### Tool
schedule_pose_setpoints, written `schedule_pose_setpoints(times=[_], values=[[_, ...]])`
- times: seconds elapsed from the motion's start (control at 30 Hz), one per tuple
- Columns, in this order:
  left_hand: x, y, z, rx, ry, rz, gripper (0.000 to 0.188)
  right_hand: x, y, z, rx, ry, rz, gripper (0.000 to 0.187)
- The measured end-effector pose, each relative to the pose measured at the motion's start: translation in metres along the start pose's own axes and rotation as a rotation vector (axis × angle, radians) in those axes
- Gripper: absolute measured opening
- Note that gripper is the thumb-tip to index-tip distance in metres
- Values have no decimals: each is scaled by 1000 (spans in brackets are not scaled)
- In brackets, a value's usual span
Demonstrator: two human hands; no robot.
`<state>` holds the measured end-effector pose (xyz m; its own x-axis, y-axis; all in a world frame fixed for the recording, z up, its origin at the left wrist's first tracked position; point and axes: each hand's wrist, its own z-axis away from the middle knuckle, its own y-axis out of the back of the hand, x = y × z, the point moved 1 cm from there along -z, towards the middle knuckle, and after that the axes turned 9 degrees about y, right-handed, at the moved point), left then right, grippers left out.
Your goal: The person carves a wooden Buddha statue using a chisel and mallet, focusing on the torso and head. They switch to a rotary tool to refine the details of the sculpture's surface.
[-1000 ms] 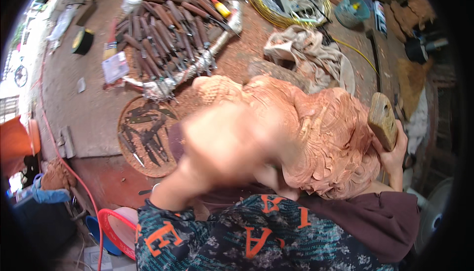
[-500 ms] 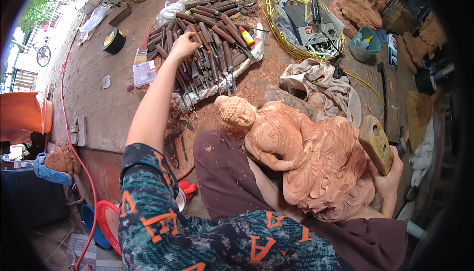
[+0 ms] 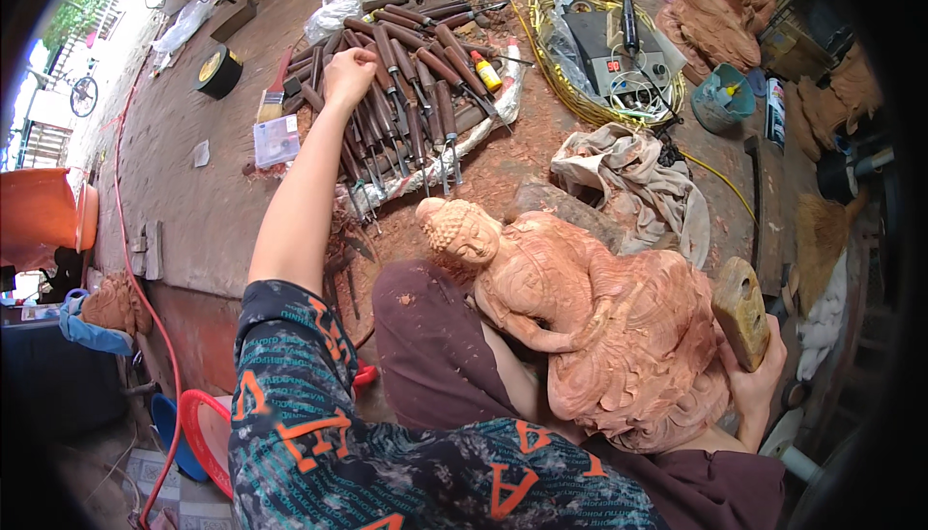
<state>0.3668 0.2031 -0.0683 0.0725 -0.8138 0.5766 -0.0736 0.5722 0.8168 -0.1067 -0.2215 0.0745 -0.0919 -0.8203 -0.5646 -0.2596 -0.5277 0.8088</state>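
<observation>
My left hand (image 3: 348, 76) is stretched out over a heap of wood carving chisels (image 3: 414, 71) with dark brown handles. Its fingers are curled in among the handles, and whether one is inside them is hidden. At the lower right, my right hand (image 3: 760, 375) grips a worn wooden mallet (image 3: 742, 313) with dark hollows in its face. Across my lap lies a carved reddish wood Buddha statue (image 3: 551, 259), its head toward the chisels and its base beside my right hand.
Behind the cloth (image 3: 638, 187) stands a grey control box (image 3: 619, 57) in a yellow wire basket. A teal cup (image 3: 723, 100) is right of it. Left of the chisels are a brush (image 3: 271, 103), a clear plastic box (image 3: 276, 141) and a black roll (image 3: 221, 72). A red hose (image 3: 124, 201) runs along the left.
My left hand has shifted slightly left over the chisel heap. The right hand keeps its hold on the mallet beside the statue; the whole view has moved slightly.
</observation>
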Motion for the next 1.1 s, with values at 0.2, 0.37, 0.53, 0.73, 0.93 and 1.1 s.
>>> schedule_pose_setpoints(times=[0.2,0.37,0.53,0.73,0.93,1.1], values=[[-48,32,35,-141,176,258,13,4,1,2,1,-6,-8,40],[-70,53,65,-195,275,368,12,4,-2,4,7,-52,-48,39],[-42,39,107,-370,226,376,15,1,-3,5,19,-36,-12,37],[13,8,146,-68,-239,-402,17,5,0,5,9,-35,-10,38],[-12,-19,129,124,-35,-209,12,3,-2,-1,-9,-49,-14,42],[-15,13,122,-327,392,1511,52,1,2,0,-18,-18,76,43]])
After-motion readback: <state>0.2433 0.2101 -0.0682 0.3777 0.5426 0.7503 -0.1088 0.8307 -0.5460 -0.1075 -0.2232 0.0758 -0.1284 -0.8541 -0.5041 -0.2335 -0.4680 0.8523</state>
